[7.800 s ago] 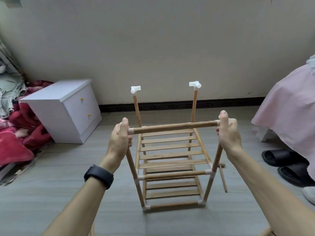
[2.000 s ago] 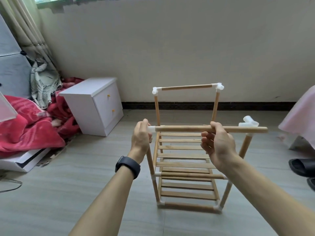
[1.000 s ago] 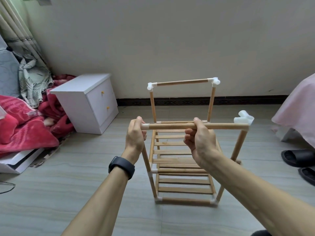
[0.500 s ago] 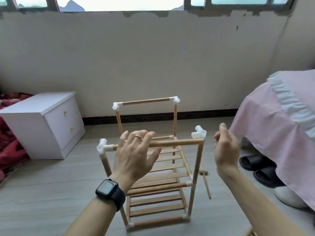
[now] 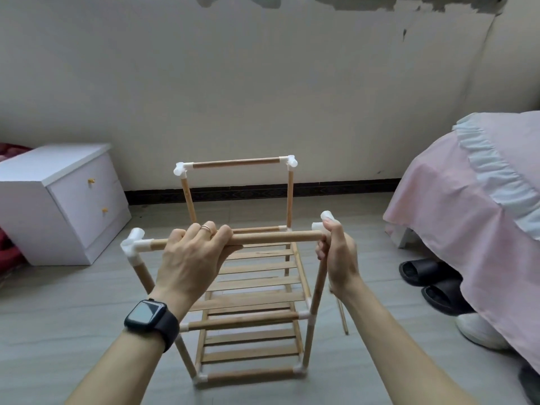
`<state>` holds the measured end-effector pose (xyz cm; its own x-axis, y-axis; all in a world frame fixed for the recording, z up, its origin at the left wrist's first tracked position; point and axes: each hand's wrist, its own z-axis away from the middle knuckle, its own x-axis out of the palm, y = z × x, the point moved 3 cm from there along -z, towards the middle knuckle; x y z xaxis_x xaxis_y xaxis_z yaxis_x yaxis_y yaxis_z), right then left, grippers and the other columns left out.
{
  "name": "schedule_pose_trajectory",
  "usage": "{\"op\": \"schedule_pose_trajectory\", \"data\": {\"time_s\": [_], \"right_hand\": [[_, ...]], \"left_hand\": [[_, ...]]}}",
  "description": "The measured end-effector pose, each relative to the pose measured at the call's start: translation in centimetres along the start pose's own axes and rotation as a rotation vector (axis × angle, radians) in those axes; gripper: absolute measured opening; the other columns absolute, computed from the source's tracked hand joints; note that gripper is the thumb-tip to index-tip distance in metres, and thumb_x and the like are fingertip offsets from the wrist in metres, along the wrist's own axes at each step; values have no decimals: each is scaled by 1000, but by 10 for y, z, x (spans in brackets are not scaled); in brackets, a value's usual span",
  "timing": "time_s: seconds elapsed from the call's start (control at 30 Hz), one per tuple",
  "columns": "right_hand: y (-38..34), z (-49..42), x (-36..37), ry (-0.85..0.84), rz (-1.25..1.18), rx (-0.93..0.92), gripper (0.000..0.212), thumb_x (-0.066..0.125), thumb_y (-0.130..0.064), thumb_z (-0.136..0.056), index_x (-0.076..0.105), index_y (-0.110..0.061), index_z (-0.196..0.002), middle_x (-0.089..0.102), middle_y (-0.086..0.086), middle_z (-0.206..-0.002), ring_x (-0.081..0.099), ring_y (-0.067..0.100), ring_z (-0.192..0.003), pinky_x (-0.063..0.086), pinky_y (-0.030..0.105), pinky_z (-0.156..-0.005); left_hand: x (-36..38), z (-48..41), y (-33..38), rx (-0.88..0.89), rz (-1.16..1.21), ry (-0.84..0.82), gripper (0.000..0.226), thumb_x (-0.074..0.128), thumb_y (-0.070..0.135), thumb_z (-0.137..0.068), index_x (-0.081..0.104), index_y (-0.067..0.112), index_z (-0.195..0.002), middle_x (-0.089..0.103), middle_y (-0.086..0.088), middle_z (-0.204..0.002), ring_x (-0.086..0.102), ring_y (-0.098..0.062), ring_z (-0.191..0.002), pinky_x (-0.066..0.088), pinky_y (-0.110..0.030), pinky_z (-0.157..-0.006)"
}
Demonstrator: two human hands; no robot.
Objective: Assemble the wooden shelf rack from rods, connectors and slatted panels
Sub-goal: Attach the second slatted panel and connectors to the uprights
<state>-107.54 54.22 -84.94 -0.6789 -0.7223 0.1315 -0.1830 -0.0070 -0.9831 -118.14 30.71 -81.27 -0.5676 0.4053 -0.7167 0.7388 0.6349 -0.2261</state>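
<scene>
The wooden shelf rack (image 5: 251, 293) stands on the floor in front of me, with two slatted panels (image 5: 257, 287) fitted low between its uprights. A rear top rod (image 5: 235, 163) joins two white connectors. My left hand (image 5: 193, 258) curls its fingers over the front top rod (image 5: 274, 238), left of its middle. That rod's left end sits in a white corner connector (image 5: 135, 244). My right hand (image 5: 339, 252) grips the front right white connector (image 5: 323, 222) at the rod's right end, atop the right upright.
A white two-drawer cabinet (image 5: 58, 200) stands at the left against the wall. A bed with a pink cover (image 5: 473, 217) fills the right side, with black slippers (image 5: 432, 282) and a white shoe (image 5: 479, 331) below it. A loose rod (image 5: 342, 314) lies on the floor right of the rack.
My left hand, spread open above the front rod half a second ago, now curls over it. My right hand has moved in from beside the rack onto the front right connector.
</scene>
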Motion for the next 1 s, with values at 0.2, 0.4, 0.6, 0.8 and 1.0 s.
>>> {"op": "schedule_pose_trajectory", "data": {"time_s": [0.2,0.4,0.6,0.8,1.0], "right_hand": [[-2,2,0,47,31,-77,35,44,-45,-90,46,-18,-68,38,-1,-58,37,10,-53,34,20,-48],[-4,1,-2,14,124,-97,42,38,-40,-106,45,-15,-72,37,-1,-58,36,11,-54,35,18,-47],[-1,10,4,22,97,-113,37,39,-48,-94,44,-17,-73,37,-4,-58,35,8,-53,32,22,-50],[-3,12,4,13,108,-126,35,40,-48,-93,44,-16,-80,36,-4,-60,33,10,-56,32,28,-55],[-4,15,9,-39,139,-159,35,39,-47,-96,45,-17,-80,40,-10,-59,36,7,-56,36,23,-54]], "left_hand": [[-4,-4,-7,-100,26,-108,49,31,52,-100,61,14,-97,54,-2,-76,53,-26,-64,45,-42,-60],[-2,1,-4,-50,46,-73,45,32,50,-101,59,14,-97,50,-2,-75,48,-25,-62,43,-42,-59],[0,1,-6,-82,43,-85,45,30,52,-100,58,16,-100,49,-1,-77,45,-22,-64,43,-43,-63],[-5,-2,-6,-90,39,-157,59,20,57,-98,63,16,-103,53,-3,-78,52,-27,-66,44,-42,-64],[-4,-3,-3,-131,-9,-234,59,15,60,-102,59,23,-114,53,-2,-86,52,-25,-76,44,-42,-72]]}}
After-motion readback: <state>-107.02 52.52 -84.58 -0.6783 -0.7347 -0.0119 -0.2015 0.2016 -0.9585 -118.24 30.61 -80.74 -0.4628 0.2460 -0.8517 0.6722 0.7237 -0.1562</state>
